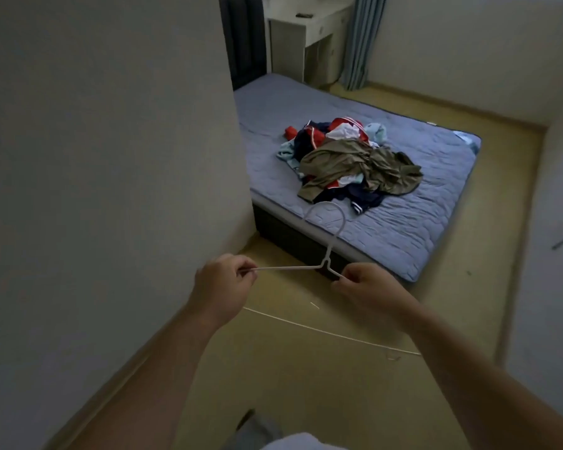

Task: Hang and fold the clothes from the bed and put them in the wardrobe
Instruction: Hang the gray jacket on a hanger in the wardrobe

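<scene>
White and thin, a clothes hanger is held out level in front of the bed, short of its near corner. The left hand and the right hand are apart, each pinching one shoulder end between curled fingers. The hook points up and away toward the bed. Beyond the hook, in the middle of the bed's grey-blue quilted cover, lies a heap of clothes. An olive-green garment is on top, with red, navy, white and pale blue pieces under it. A white desk stands past the bed's far end.
</scene>
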Tool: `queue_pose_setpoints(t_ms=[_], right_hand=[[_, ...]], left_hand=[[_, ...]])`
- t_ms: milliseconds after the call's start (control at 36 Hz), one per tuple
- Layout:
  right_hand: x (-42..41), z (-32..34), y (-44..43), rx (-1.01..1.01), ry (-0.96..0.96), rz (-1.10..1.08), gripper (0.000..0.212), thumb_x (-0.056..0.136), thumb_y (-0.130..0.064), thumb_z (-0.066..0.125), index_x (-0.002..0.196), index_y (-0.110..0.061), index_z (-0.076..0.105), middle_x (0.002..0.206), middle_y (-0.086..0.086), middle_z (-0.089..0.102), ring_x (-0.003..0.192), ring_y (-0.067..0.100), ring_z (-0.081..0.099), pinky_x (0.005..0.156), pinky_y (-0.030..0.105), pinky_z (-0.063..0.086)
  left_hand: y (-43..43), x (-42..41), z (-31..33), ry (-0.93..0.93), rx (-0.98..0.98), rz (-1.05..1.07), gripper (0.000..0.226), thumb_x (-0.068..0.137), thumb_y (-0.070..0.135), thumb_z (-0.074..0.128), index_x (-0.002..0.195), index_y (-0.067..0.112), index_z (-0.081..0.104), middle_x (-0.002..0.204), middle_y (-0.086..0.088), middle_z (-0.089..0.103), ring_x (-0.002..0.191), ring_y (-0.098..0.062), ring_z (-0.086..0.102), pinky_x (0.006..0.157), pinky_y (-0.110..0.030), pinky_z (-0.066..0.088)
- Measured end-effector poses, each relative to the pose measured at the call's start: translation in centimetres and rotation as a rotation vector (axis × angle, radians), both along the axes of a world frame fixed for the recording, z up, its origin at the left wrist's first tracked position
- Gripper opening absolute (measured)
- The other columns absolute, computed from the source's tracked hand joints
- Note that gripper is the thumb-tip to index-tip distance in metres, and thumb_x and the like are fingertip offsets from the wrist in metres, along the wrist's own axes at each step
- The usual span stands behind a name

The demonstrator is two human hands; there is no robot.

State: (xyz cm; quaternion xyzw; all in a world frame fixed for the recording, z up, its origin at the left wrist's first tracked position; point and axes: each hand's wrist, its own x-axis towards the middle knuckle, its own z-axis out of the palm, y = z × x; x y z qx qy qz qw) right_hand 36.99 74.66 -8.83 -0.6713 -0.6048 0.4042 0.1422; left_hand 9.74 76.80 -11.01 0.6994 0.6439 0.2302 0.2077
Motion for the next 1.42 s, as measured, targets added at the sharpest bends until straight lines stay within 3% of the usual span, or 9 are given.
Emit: queue_pose_setpoints(t_ms=[278,417,528,611,722,833,1056,1222,1417], right_hand=[[1.1,-2.7,15.6,0.014,-0.073,-0.008,0.029,0.088,-0.054,0.066,0.077,-0.028,0.063,0.065,-0.012,0.06,0.059,-0.004,0.055,0.051,0.017,0.04],[1.4,-2.4,22.2,0.055,0.039,-0.142,0.026,0.09,-0.058,0.061,0.078,-0.036,0.063,0.072,-0.007,0.065,0.065,0.007,0.063,0.059,0.029,0.051],[3.4,-3.6,27.2,0.06,0.064,-0.255,0.028,0.101,-0.049,0.049,0.083,-0.031,0.063,0.071,-0.007,0.063,0.064,0.007,0.06,0.059,0.029,0.048],[5.7,-5.6,30.8,0.019,0.066,-0.329,0.029,0.104,-0.042,0.046,0.082,-0.034,0.062,0.065,-0.008,0.06,0.059,0.005,0.057,0.056,0.022,0.042],[9.1,-8.8,36.6,-0.079,0.062,-0.396,0.03,0.104,-0.041,0.042,0.092,-0.023,0.063,0.075,0.002,0.064,0.068,0.018,0.063,0.062,0.033,0.049],[12.3,-10.9,42.3,-0.149,0.113,-0.501,0.033,0.105,-0.038,0.041,0.099,-0.011,0.059,0.088,0.011,0.063,0.081,0.027,0.063,0.072,0.04,0.051],[16.0,-12.4,51.9,-0.148,0.331,-0.716,0.022,0.102,-0.03,0.055,0.098,-0.009,0.049,0.072,0.009,0.067,0.077,0.031,0.069,0.084,0.051,0.055],[17.9,-16.3,58.8,-0.125,0.304,-0.82,0.028,0.102,-0.036,0.05,0.102,-0.008,0.049,0.083,0.015,0.069,0.077,0.027,0.07,0.081,0.05,0.055],[18.6,-24.9,66.6,-0.141,0.318,-0.974,0.026,0.104,-0.037,0.045,0.101,-0.011,0.046,0.084,0.018,0.068,0.081,0.035,0.068,0.081,0.053,0.053]], left_hand=[[20.6,3.7,-2.9,-0.021,-0.027,-0.288,0.009,0.088,0.029,0.074,0.095,0.029,0.08,0.082,0.011,0.062,0.073,-0.006,0.062,0.076,-0.036,0.056],[30.2,7.1,-2.6,0.046,-0.033,-0.43,0.011,0.088,0.029,0.073,0.096,0.024,0.079,0.086,0.011,0.062,0.078,-0.008,0.062,0.079,-0.036,0.055],[37.2,10.2,-3.0,0.076,-0.021,-0.524,0.01,0.087,0.025,0.074,0.096,0.023,0.077,0.081,0.018,0.053,0.074,-0.002,0.055,0.069,-0.017,0.046],[42.1,13.0,-4.6,0.081,-0.075,-0.571,0.021,0.086,0.016,0.072,0.106,0.022,0.074,0.099,0.008,0.057,0.087,-0.007,0.056,0.078,-0.02,0.046],[48.0,17.0,-6.8,0.105,-0.124,-0.594,0.041,0.084,0.005,0.065,0.12,0.024,0.063,0.117,0.009,0.046,0.1,-0.009,0.05,0.082,-0.021,0.043],[53.4,20.3,-7.9,0.1,-0.217,-0.542,0.04,0.086,0.005,0.061,0.123,0.021,0.06,0.122,0.008,0.046,0.106,-0.009,0.049,0.088,-0.02,0.039],[65.0,24.7,-10.7,0.183,-0.387,-0.573,0.029,0.093,0.013,0.061,0.122,0.018,0.061,0.121,0.005,0.046,0.1,-0.007,0.047,0.086,-0.019,0.036],[75.3,28.7,-18.0,0.258,-0.494,-0.607,0.034,0.093,0.018,0.063,0.127,0.016,0.06,0.129,-0.002,0.048,0.097,-0.011,0.051,0.083,-0.023,0.04],[87.8,35.6,-31.8,0.452,-0.668,-0.623,0.048,0.09,0.016,0.057,0.138,0.012,0.054,0.141,-0.013,0.047,0.123,-0.03,0.053,0.104,-0.039,0.046]])
